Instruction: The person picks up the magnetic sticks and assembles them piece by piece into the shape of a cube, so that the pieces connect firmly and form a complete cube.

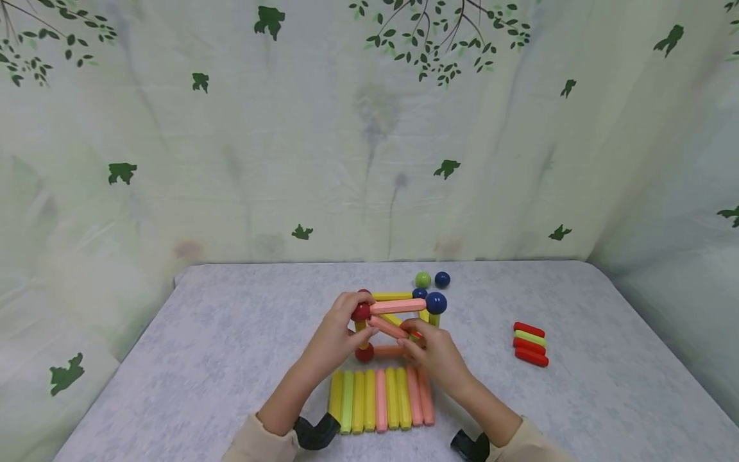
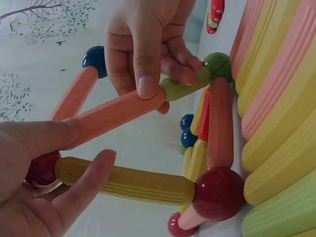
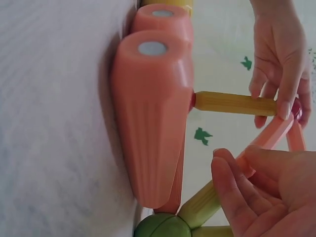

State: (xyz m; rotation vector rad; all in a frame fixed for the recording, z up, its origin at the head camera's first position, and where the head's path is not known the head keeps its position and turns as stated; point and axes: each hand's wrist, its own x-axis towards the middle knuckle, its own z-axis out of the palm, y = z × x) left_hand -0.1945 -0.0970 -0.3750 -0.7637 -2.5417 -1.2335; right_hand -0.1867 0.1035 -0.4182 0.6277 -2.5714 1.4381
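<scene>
Over the table, a frame of magnetic rods and balls stands between the two hands. At its upper left corner my left hand [image 1: 331,333] grips a red ball [image 1: 360,312], finger and thumb spread over the rods meeting there. My right hand [image 1: 441,359] pinches a slanting pink rod [image 2: 118,116] at its lower end, where it meets a yellow-green rod [image 2: 187,85] that runs to a green ball [image 2: 217,66]. An upright yellow rod [image 2: 143,183] joins the held ball to a lower red ball [image 2: 217,193]. Another pink rod [image 1: 398,307] spans the top to a blue ball [image 1: 435,303].
In front of the frame lies a row of yellow, green and pink rods [image 1: 381,401]. Behind it sit a loose green ball [image 1: 423,280] and a dark blue ball [image 1: 442,280]. Short red and green rods [image 1: 530,344] lie to the right. A printed curtain [image 1: 323,147] hangs behind the table.
</scene>
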